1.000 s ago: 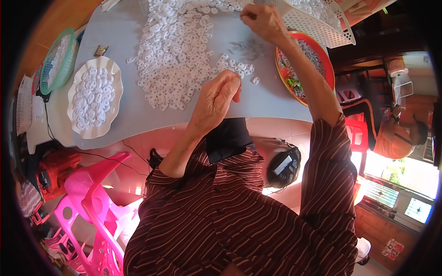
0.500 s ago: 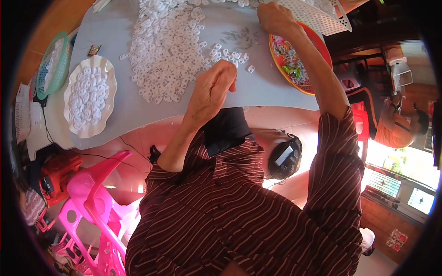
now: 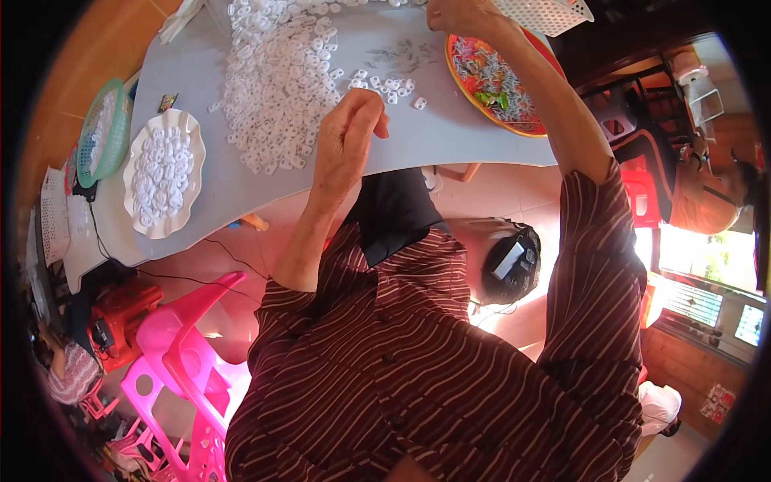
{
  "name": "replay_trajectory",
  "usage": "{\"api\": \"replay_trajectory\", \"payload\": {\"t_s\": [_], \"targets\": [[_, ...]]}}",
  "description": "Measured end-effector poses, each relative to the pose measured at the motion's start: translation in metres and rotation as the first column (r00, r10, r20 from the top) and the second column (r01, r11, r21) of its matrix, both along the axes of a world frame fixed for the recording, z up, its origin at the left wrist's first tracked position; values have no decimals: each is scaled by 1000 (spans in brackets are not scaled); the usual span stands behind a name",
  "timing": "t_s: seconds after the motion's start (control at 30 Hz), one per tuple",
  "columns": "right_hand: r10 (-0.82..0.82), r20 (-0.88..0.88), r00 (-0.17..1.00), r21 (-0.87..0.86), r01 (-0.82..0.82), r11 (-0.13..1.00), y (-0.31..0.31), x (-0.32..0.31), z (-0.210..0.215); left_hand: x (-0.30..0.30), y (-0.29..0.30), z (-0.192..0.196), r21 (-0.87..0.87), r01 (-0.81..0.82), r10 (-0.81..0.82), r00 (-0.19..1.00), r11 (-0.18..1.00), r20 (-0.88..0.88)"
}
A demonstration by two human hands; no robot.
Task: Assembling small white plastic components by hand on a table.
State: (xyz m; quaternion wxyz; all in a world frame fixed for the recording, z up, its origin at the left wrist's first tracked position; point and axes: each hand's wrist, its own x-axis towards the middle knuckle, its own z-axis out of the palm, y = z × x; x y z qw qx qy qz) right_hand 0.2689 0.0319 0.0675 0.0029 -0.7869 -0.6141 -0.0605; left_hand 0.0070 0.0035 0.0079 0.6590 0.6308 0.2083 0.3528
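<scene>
Tray contents [image 3: 482, 74] more visible beside right forearm [image 3: 546, 90] than before

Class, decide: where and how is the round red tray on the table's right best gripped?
Probably by the rim of the red tray, coming in from its left and near sides: bare table lies left, while the white basket crowds the far side. The curved, raised rim offers a hold; keep it level, since the small pieces inside look loose.
</scene>
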Motion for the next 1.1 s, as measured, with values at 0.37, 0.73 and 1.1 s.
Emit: {"api": "replay_trajectory", "payload": {"t_s": [0.37,0.73,1.1], "targets": [[396,-419,817,140,-373,917,-15,-82,-22,-19,0,-6,-147,-95,121,978,984,171],[270,-275,923,99,-252,963,-7,-101,-27,-20,1,-8,-89,-129,140,982,988,127],[442,70,894,393,-432,812,-8,-96,-38,-42,49,27,568,-261,424,889,781,-175]]}}
